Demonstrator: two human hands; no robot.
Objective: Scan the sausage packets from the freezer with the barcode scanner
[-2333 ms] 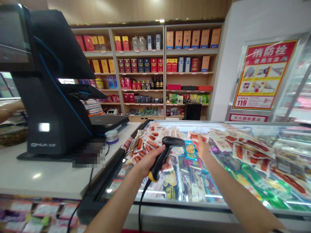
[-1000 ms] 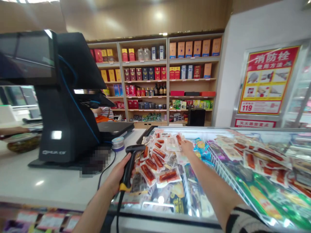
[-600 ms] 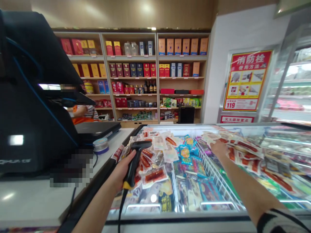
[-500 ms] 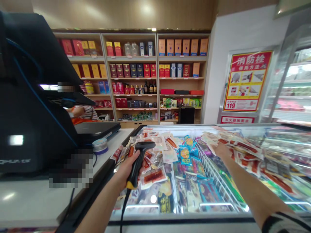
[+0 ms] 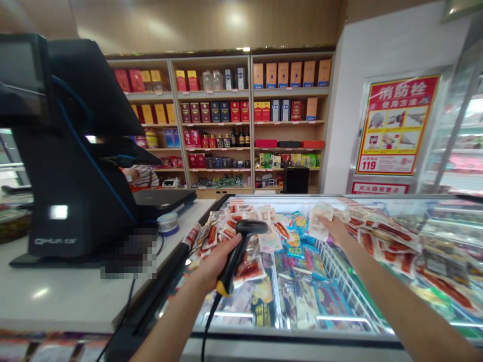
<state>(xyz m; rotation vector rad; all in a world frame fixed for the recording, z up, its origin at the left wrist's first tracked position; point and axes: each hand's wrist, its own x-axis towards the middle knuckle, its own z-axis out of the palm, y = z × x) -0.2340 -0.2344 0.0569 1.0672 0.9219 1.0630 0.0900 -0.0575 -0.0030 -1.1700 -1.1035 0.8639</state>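
My left hand (image 5: 222, 264) is wrapped round the handle of a black and yellow barcode scanner (image 5: 245, 236), its head pointing right and its cable hanging down. Under and beyond it lies a pile of clear-wrapped sausage packs (image 5: 211, 234) on the chest freezer (image 5: 302, 336). My right hand (image 5: 334, 229) grips a pale, clear-wrapped packet (image 5: 319, 221), held up near the freezer's middle; what is inside it is hard to make out. Right of that hand is a second pile of sausage packs (image 5: 392, 239).
On the left counter (image 5: 49, 299) stand a black checkout terminal (image 5: 81, 151) and a small round tub (image 5: 168, 223). Blue snack bags (image 5: 296, 241) and a white wire basket divider (image 5: 339, 271) show in the freezer. Shelves of boxes (image 5: 219, 110) line the back; a person in stripes (image 5: 145, 176) is partly hidden.
My right hand has lifted the pale packet from beside the right pile and brought it left. My left hand with the scanner appears farther right, as the view turned slightly left.
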